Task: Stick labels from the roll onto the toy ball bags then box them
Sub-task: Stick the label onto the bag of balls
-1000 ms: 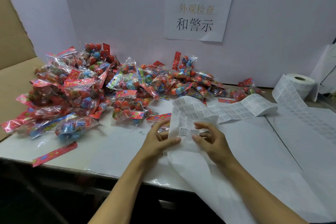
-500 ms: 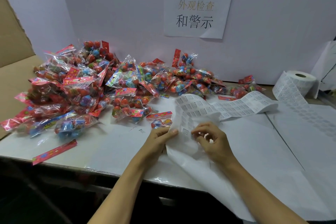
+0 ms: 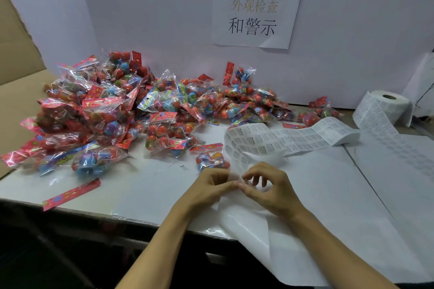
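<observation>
A label roll [image 3: 387, 105] stands at the back right, its printed strip [image 3: 293, 138] running left across the white table [image 3: 141, 185] and curling down to my hands. My left hand [image 3: 209, 186] pinches the strip's edge, and my right hand [image 3: 270, 186] pinches it from the other side, fingertips meeting. Spent backing paper [image 3: 249, 225] hangs off the front edge below them. A single toy ball bag [image 3: 211, 159] lies just beyond my left hand. A large heap of toy ball bags [image 3: 112, 112] covers the left and back of the table.
A cardboard box flap [image 3: 16, 54] rises at the far left. A paper sign [image 3: 256, 12] hangs on the white back wall. A loose red header strip [image 3: 70, 195] lies near the front left edge. Empty backing sheet [image 3: 411, 159] spreads at right.
Both hands have drawn closer together on the strip, fingertips now meeting. The strip's near end has folded lower toward the table.
</observation>
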`<state>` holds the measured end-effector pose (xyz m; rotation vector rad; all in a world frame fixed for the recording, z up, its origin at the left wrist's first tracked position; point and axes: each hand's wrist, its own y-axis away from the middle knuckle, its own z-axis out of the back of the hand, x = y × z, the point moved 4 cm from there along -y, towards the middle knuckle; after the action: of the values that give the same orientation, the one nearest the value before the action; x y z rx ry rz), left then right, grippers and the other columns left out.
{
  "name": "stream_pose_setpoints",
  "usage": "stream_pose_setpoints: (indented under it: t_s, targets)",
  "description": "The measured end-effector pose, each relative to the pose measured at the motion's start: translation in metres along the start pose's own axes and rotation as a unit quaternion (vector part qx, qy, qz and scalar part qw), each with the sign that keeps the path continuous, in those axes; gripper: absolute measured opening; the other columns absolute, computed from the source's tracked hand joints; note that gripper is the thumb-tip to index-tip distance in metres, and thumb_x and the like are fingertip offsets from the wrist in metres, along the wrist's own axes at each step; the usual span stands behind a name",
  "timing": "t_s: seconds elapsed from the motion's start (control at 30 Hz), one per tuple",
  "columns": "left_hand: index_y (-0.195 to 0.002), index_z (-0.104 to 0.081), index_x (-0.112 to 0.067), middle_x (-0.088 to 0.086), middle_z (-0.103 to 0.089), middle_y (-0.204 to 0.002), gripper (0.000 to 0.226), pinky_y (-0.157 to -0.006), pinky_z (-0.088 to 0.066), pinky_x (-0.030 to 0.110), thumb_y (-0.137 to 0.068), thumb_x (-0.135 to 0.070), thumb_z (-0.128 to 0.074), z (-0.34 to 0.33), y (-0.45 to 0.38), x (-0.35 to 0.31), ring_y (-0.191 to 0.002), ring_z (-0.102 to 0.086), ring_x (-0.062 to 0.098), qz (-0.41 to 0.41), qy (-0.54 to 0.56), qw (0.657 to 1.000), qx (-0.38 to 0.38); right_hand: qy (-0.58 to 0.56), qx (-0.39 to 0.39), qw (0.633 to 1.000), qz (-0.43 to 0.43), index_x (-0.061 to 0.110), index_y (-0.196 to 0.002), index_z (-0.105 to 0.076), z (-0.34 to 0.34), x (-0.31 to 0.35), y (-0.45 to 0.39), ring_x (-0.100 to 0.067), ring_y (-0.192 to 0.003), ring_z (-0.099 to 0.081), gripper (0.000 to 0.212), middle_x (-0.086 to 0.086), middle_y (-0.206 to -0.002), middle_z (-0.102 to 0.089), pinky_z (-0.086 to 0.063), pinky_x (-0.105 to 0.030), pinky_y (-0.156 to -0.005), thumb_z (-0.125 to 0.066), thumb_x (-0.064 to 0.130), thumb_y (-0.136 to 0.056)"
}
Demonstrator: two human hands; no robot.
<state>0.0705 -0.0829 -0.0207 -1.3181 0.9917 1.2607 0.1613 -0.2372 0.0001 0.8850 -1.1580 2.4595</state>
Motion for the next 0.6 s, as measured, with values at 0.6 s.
stream_pose_setpoints:
  t_s: [0.6]
  targets:
    - [-0.098,-0.083,-0.022,0.004,-0.08,-0.1,0.018,-0.081,-0.056,0.025,-0.096,-0.009,-0.069,0.001,-0.001,0.002,-0.092,-0.075,0.015,0.025,-0.043,0.998,-0.038,-0.041,-0.038,0.993,-0.101,0.011,-0.067,-0.069,0.004,-0.013,0.0,-0.02,-0.066,-0.061,0.017,0.004,-0.068,-0.067,-0.046,-0.028,-0.061,-0.075,0.005,-0.082]
